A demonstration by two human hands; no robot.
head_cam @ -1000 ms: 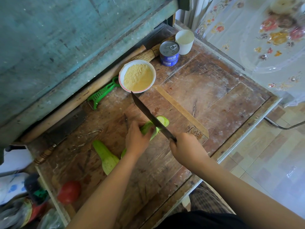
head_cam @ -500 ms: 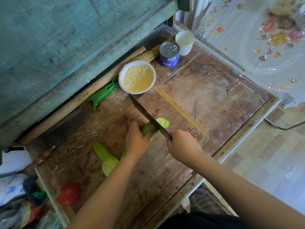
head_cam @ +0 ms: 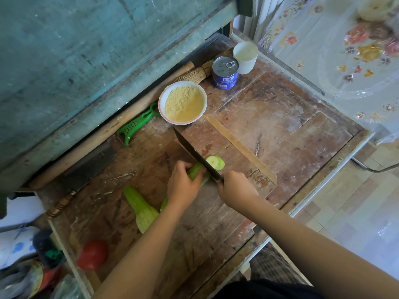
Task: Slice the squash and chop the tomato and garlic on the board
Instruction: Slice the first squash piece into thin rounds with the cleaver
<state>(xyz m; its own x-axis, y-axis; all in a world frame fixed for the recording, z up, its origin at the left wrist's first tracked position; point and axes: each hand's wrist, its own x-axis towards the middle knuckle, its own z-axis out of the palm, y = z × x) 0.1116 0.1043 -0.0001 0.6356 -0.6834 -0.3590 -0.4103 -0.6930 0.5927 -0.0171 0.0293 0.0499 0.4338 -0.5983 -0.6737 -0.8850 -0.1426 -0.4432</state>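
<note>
Head view, left hand (head_cam: 183,184): I'm seeing it gripping the squash (head_cam: 195,170) on the board (head_cam: 233,145).
Right hand (head_cam: 236,189): clutching the knife (head_cam: 195,156), blade resting on the squash beside cut slices (head_cam: 214,161).
Tomato (head_cam: 91,254): sitting near-left.
Tin (head_cam: 225,72): barcode labels, unreadable.

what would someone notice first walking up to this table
The dark knife in the right hand slanting across a green squash that the left hand steadies mid-board, pale slices fallen just beyond the blade. Behind it, a white bowl of yellow powder. A red tomato waits at the near left corner.
</note>
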